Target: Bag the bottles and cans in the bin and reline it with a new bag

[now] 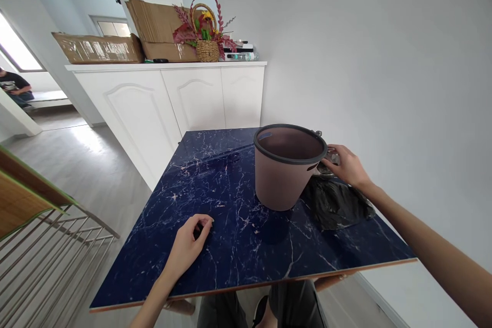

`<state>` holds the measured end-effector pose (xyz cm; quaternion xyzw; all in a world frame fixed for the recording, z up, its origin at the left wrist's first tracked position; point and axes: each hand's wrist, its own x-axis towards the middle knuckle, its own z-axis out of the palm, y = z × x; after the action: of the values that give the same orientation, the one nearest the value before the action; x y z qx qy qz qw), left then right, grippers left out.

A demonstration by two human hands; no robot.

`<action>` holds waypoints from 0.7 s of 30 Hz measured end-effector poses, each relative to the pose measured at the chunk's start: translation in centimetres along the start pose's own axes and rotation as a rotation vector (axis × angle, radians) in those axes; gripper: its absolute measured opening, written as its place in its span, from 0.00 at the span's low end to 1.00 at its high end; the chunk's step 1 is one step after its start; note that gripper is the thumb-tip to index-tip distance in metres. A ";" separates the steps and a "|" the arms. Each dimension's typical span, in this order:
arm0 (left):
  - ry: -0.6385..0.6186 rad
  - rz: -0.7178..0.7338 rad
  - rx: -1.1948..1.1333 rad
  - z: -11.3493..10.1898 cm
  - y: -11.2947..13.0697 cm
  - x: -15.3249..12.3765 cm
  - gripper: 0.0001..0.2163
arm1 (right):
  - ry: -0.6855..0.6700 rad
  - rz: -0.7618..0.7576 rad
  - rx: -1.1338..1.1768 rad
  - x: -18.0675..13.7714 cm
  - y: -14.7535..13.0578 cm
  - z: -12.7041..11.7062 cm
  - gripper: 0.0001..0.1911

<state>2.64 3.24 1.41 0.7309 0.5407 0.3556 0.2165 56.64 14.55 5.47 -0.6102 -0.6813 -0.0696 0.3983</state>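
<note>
My two hands are well apart from each other. My left hand [187, 242] rests near the front of the desk [215, 189], which has a dark blue top with white marble-like veins; its fingers are loosely curved, and a dark gap is visible between thumb and fingers. My right hand [348, 166] is at the right side of the round, pinkish-brown bucket [282, 179] with a dark grey rim, its fingers beside a small transparent object [333, 158]; I cannot tell whether they grip this object, the rim or both. The bucket stands on the right half of the desk, its mouth facing upward, and a dark slot is cut below the rim on the side near my right hand. Just beside it, under my right forearm, lies a crumpled black plastic bag [340, 205]. Below the front edge I see my legs in dark trousers [298, 305]. Beyond the desk stands a white cabinet [242, 95] with panelled doors, carrying two brown cardboard boxes [98, 48], a woven basket with red and yellow flowers [208, 52] and a clear bottle lying on its side [246, 56]. At left there is a metal rack [57, 246], and farther away a person in dark clothes [14, 84] sits in another room.
</note>
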 end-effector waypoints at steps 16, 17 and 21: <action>0.001 0.039 0.038 0.2 -0.2 -0.1 0.16 | -0.025 0.172 -0.066 -18.2 -3.3 3.4 0.32; 0.005 0.044 0.042 0.3 -0.2 -0.2 0.17 | -0.029 0.177 -0.080 -18.5 -3.5 3.4 0.30; 0.017 0.056 0.050 0.4 -0.2 -0.2 0.17 | -0.044 0.200 -0.123 -19.3 -4.4 3.3 0.22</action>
<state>2.74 3.10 0.94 0.7480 0.5304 0.3542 0.1835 49.99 0.36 -7.14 -0.6999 -0.6199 -0.0580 0.3500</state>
